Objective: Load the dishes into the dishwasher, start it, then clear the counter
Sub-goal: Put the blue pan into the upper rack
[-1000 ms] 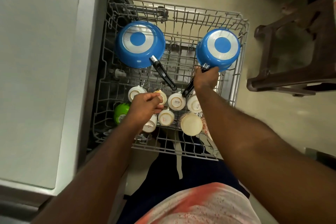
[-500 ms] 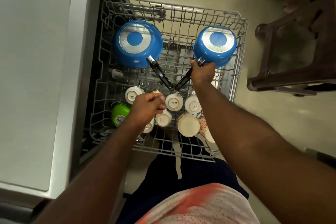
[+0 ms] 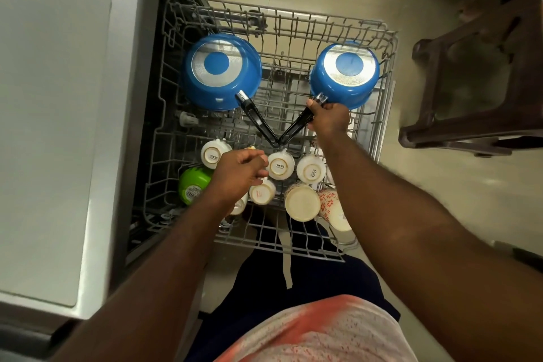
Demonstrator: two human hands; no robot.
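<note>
Head view: a person's right hand (image 3: 329, 121) grips the black handle of an upturned blue saucepan (image 3: 343, 74) at the far right of the pulled-out dishwasher rack (image 3: 388, 47). The left hand (image 3: 238, 176), fingers curled, sits over upturned white cups (image 3: 280, 166); whether it holds one cannot be told. A second blue saucepan (image 3: 221, 71) sits far left.

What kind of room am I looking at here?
Most likely a home kitchen: a pulled-out dishwasher rack holds upturned blue saucepans and cups, right beside a pale counter.
</note>
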